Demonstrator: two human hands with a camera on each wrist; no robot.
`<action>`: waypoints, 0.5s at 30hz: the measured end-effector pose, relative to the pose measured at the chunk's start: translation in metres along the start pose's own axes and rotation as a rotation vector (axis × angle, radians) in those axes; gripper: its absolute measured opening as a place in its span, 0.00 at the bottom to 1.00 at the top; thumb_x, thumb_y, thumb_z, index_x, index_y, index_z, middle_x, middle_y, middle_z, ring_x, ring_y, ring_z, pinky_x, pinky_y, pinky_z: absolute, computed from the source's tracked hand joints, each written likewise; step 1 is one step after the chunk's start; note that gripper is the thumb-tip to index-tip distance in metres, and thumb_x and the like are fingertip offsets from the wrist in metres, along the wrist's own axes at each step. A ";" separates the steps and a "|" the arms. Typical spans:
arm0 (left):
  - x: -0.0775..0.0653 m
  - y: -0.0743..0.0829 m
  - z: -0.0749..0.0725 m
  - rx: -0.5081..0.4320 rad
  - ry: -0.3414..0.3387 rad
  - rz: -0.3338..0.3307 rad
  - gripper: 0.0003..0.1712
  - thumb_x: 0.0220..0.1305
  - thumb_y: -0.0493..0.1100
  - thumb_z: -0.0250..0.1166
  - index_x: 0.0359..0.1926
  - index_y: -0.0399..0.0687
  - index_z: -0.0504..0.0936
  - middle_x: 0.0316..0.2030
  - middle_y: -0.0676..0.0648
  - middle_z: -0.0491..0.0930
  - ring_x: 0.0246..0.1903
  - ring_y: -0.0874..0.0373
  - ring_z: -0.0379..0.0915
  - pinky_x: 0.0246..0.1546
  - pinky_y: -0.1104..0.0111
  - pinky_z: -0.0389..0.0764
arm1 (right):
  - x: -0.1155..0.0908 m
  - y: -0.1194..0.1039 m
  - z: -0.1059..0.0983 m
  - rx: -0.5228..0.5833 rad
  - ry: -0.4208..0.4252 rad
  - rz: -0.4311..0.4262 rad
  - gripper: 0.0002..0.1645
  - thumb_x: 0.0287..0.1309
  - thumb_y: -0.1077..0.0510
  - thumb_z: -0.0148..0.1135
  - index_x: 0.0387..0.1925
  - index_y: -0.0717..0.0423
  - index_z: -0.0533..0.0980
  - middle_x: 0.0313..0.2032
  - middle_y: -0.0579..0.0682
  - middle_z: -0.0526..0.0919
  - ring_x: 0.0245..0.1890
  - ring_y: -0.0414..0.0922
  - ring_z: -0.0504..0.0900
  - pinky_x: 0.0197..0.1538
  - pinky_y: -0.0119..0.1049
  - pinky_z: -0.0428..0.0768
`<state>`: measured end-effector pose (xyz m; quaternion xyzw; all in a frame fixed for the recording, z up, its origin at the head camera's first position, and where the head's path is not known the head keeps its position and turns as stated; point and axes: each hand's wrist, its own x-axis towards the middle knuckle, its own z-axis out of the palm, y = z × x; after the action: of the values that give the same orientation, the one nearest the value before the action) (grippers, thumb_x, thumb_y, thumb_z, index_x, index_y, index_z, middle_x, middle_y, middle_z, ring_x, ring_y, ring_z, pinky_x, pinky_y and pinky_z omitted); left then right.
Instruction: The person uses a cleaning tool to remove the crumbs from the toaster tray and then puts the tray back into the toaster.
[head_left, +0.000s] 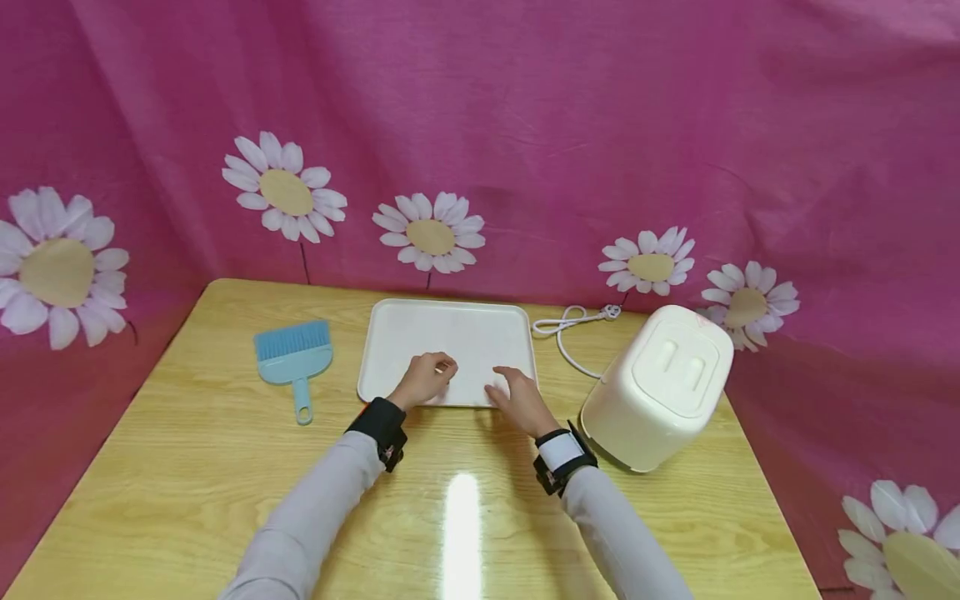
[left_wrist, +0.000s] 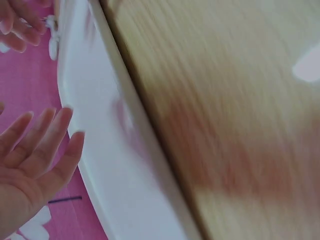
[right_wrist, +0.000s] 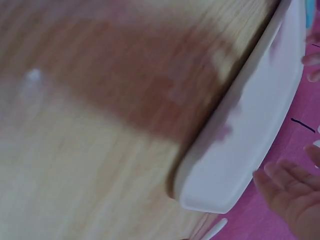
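Note:
A white rectangular tray [head_left: 420,333] with a low raised rim lies at the back middle of the wooden table. Over its near part is my left hand [head_left: 425,379], fingers relaxed and bent, with nothing in it. My right hand [head_left: 519,402] hovers by the tray's near right corner, its fingers spread loosely and holding nothing. In the left wrist view the left hand [left_wrist: 35,165] shows its palm and separated fingers above the tray [left_wrist: 100,115]. From the right wrist, the right hand [right_wrist: 290,195] appears beside the tray [right_wrist: 240,145], also bare.
A light blue dustpan [head_left: 296,367] with a blue brush [head_left: 292,339] lies left of the tray. To the right stands a cream toaster [head_left: 637,400], its white cord and plug [head_left: 609,312] trailing behind the tray's right side. A pink flowered curtain [head_left: 525,150] backs the table [head_left: 225,467].

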<state>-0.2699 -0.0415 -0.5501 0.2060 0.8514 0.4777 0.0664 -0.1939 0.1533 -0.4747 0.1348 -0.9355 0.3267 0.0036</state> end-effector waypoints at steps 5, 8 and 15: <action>0.010 -0.045 0.047 -0.109 -0.019 0.043 0.17 0.65 0.51 0.51 0.47 0.46 0.76 0.36 0.46 0.78 0.27 0.58 0.77 0.27 0.68 0.77 | -0.028 0.008 -0.001 0.089 0.026 0.018 0.22 0.57 0.60 0.56 0.51 0.70 0.69 0.48 0.64 0.74 0.48 0.57 0.74 0.46 0.47 0.73; 0.045 -0.142 0.105 -0.129 0.003 0.175 0.18 0.63 0.58 0.50 0.47 0.56 0.74 0.36 0.53 0.77 0.27 0.65 0.75 0.25 0.72 0.75 | -0.044 0.014 -0.001 0.129 0.051 0.024 0.21 0.57 0.62 0.56 0.50 0.71 0.69 0.48 0.65 0.74 0.48 0.58 0.74 0.45 0.48 0.74; 0.063 -0.196 0.175 -0.120 -0.006 0.147 0.16 0.64 0.56 0.50 0.50 0.62 0.72 0.39 0.57 0.76 0.29 0.66 0.76 0.27 0.72 0.75 | -0.080 0.030 -0.001 0.241 0.101 0.112 0.20 0.57 0.62 0.56 0.49 0.71 0.69 0.48 0.66 0.74 0.48 0.58 0.74 0.44 0.45 0.76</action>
<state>-0.3292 0.0327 -0.8035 0.2649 0.8036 0.5309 0.0462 -0.1243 0.1961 -0.4999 0.0651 -0.8942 0.4425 0.0164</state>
